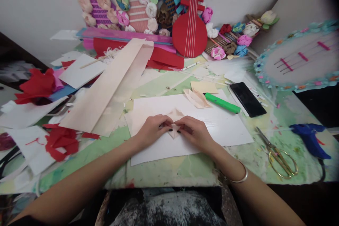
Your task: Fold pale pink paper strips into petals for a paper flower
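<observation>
Between my hands is a small piece of cream crepe paper (174,133), pinched at its near part by the fingertips of both. My left hand (155,127) grips it from the left, thumb and forefinger together. From the right, my right hand (194,130) pinches it the same way, the two hands almost touching. The piece is over a white sheet (156,153) lying on the table. Just beyond it on the sheet are some curved cream paper petals (197,99), a pale yellow paper piece (203,87) and a green utility knife (222,103).
Gold-handled scissors (280,159), a blue glue gun (311,139) and a black phone (248,99) lie to the right. Long cream crepe strips (113,84) and red scraps (62,141) cover the left. Paper-flowered instrument models, one a red lute (189,35), lean at the back.
</observation>
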`<action>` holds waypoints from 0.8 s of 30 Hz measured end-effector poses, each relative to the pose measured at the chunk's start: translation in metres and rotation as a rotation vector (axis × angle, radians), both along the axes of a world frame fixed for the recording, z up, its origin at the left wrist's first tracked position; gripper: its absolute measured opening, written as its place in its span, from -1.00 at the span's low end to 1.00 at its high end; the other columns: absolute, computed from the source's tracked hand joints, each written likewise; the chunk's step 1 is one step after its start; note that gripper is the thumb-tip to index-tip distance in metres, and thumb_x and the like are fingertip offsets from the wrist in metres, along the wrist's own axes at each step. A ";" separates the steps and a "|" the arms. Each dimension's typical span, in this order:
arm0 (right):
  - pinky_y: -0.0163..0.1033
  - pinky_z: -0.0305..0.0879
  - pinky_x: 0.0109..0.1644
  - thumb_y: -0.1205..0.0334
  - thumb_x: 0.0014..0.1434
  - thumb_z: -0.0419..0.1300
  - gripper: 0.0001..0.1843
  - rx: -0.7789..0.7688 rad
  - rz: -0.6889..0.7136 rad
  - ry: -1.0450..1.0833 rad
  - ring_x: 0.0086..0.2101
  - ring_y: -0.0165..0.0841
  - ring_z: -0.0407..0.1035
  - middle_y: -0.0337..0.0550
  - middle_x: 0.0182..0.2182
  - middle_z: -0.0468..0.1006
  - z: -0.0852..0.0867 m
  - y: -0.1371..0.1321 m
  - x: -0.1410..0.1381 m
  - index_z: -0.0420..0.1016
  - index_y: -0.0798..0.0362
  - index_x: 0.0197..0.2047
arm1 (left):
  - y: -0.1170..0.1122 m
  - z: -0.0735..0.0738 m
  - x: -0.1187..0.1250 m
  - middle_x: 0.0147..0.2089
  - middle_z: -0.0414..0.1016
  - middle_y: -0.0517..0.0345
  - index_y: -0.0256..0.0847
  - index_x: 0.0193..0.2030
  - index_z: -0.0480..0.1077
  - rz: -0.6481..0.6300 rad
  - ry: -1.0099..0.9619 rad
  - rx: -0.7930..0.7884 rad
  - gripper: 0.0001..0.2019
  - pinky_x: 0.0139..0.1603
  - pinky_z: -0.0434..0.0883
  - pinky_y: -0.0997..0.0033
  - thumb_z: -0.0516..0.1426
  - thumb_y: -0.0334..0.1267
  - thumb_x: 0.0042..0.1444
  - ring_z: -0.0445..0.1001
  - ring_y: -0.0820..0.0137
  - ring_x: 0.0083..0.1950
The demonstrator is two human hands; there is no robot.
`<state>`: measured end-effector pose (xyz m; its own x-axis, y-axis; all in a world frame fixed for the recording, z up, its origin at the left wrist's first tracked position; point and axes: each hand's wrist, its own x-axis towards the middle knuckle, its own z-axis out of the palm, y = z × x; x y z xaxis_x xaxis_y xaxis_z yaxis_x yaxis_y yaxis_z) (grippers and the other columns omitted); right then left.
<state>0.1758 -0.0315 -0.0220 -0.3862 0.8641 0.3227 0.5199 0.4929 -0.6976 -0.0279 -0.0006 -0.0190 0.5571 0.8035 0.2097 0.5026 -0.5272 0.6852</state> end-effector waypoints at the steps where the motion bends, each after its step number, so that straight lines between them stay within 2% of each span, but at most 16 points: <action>1: -0.26 0.32 -0.22 0.52 0.08 0.13 -0.71 -0.009 -0.005 0.003 -0.33 -0.38 0.40 -0.17 -0.32 0.54 0.000 0.000 0.000 0.46 0.04 -0.16 | 0.000 0.000 0.000 -0.37 0.54 0.27 -0.20 -0.28 0.44 0.003 0.001 -0.010 -0.92 -0.33 0.37 0.55 0.18 -0.43 0.09 0.45 0.50 -0.39; 16: -0.32 0.30 -0.31 0.50 0.05 0.19 -0.78 -0.073 -0.001 0.053 -0.40 -0.43 0.38 -0.18 -0.37 0.50 0.002 0.003 0.001 0.49 0.06 -0.24 | 0.000 0.002 0.003 -0.35 0.48 0.20 -0.22 -0.27 0.42 -0.016 0.047 -0.006 -0.90 -0.28 0.35 0.45 0.15 -0.46 0.08 0.42 0.43 -0.33; 24: -0.31 0.35 -0.29 0.47 0.08 0.22 -0.85 -0.078 0.010 0.109 -0.41 -0.45 0.39 -0.15 -0.30 0.49 0.001 0.003 0.001 0.51 0.05 -0.30 | 0.001 0.000 0.003 -0.35 0.47 0.19 -0.21 -0.31 0.40 -0.031 0.065 0.025 -0.93 -0.24 0.36 0.42 0.10 -0.42 0.14 0.41 0.41 -0.32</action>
<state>0.1772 -0.0289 -0.0209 -0.3615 0.8844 0.2951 0.4340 0.4397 -0.7863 -0.0247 0.0000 -0.0191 0.5951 0.7804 0.1919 0.5286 -0.5600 0.6380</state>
